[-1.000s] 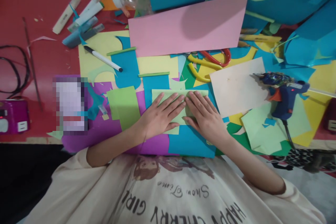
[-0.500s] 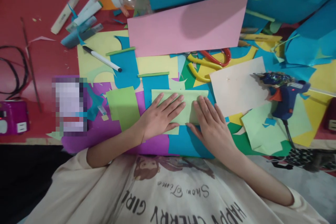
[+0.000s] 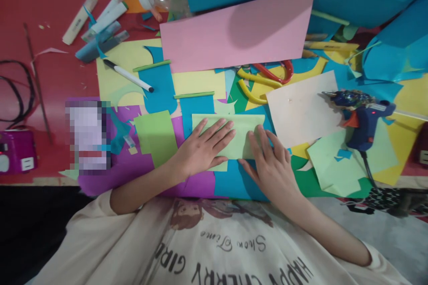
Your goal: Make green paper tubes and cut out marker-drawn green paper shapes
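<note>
Left hand (image 3: pixel 202 149) flat, fingers splayed, pressing left half of folded green paper (image 3: pixel 242 140). Right hand (image 3: pixel 272 164) flat, fingertips on paper's right end; nothing gripped. Paper under both hands, on blue sheet (image 3: pixel 234 180). Beyond: scissors (image 3: pixel 267 78), pink sheet (image 3: pixel 234 31).

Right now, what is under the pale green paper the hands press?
Blue paper and purple paper show past the lower edge of the pale green paper. Directly beneath is hidden by that sheet, the left hand and the right hand.

A pink sheet (image 3: pixel 236 31) lies beyond the scissors (image 3: pixel 267 79) (yellow and red handles), a blue glue gun (image 3: pixel 363 120) nearby
</note>
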`<state>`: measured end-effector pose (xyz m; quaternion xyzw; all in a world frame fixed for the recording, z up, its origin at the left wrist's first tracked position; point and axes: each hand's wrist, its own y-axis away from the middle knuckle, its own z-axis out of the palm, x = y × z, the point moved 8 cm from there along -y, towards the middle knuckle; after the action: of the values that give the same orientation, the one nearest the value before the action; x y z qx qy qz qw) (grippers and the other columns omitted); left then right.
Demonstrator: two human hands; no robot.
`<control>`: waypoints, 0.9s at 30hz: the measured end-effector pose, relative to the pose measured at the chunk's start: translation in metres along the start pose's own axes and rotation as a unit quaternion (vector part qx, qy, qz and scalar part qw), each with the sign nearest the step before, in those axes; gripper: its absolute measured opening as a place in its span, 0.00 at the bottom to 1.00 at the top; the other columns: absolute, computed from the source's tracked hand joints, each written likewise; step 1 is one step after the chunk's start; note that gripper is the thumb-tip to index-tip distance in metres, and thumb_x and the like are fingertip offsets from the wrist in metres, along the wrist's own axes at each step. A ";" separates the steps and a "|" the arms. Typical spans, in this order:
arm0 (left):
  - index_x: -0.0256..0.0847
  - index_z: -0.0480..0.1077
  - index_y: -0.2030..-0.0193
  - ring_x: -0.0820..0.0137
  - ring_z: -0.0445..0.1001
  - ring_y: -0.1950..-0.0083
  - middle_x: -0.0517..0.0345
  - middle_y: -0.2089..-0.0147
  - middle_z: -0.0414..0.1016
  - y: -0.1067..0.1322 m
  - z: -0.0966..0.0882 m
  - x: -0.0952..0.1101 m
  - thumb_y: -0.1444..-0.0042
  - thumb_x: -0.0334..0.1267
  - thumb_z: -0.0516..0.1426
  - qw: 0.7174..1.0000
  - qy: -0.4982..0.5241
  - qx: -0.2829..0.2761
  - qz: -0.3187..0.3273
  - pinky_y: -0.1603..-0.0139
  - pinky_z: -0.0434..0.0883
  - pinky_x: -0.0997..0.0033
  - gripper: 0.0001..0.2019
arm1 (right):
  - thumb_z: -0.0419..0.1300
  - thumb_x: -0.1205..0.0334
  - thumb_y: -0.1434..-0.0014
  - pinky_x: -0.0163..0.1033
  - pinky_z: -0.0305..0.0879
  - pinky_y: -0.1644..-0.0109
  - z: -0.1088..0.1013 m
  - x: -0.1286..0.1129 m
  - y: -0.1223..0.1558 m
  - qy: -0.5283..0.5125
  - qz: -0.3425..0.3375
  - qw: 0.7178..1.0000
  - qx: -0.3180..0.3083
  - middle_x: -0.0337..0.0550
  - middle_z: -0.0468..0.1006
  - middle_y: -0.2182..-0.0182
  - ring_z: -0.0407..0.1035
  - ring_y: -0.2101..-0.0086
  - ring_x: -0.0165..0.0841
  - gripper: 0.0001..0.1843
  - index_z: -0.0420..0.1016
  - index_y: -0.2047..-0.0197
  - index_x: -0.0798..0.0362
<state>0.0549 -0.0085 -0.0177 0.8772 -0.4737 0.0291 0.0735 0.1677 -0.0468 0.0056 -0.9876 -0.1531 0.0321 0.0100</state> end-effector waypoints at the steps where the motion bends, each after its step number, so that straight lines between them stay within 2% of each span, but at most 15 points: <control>1: 0.36 0.48 0.29 0.59 0.51 0.27 0.47 0.28 0.53 0.000 0.000 0.000 0.34 0.50 0.44 1.000 0.000 0.002 0.001 0.30 0.54 0.48 0.31 | 0.50 0.52 0.34 0.51 0.65 0.52 0.000 0.000 0.000 0.005 -0.002 1.000 0.000 0.67 0.65 0.38 0.62 0.43 0.54 0.32 0.57 0.34 0.65; 5: 0.36 0.50 0.30 0.60 0.53 0.28 0.48 0.28 0.54 0.000 -0.002 0.000 0.34 0.50 0.45 1.000 0.000 0.011 0.002 0.30 0.55 0.50 0.30 | 0.49 0.52 0.33 0.51 0.65 0.53 -0.001 -0.002 -0.001 0.017 -0.005 1.000 0.002 0.68 0.66 0.39 0.63 0.44 0.53 0.30 0.60 0.37 0.66; 15: 0.35 0.49 0.30 0.60 0.53 0.28 0.49 0.28 0.53 -0.001 -0.001 0.001 0.33 0.49 0.44 1.000 -0.010 0.009 -0.001 0.31 0.55 0.49 0.30 | 0.50 0.53 0.34 0.51 0.64 0.49 -0.004 0.000 -0.004 -0.007 -0.005 1.000 0.013 0.66 0.69 0.42 0.64 0.45 0.51 0.31 0.54 0.34 0.63; 22: 0.35 0.49 0.30 0.60 0.52 0.27 0.49 0.28 0.52 -0.001 0.000 0.002 0.34 0.48 0.45 1.000 -0.005 -0.009 -0.001 0.31 0.55 0.48 0.30 | 0.50 0.63 0.35 0.49 0.65 0.49 -0.010 -0.006 -0.032 -0.053 -0.042 0.997 0.041 0.58 0.76 0.52 0.67 0.49 0.46 0.18 0.68 0.46 0.61; 27: 0.33 0.54 0.32 0.60 0.53 0.27 0.45 0.29 0.56 -0.001 0.000 0.002 0.33 0.48 0.44 1.000 -0.002 -0.013 0.000 0.30 0.55 0.49 0.28 | 0.45 0.70 0.35 0.50 0.67 0.45 0.001 -0.010 -0.047 -0.113 -0.066 0.991 0.013 0.61 0.72 0.47 0.65 0.48 0.45 0.22 0.65 0.40 0.64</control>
<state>0.0567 -0.0094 -0.0173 0.8763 -0.4739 0.0208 0.0843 0.1438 -0.0055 0.0069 -0.9652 -0.2177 0.1445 0.0073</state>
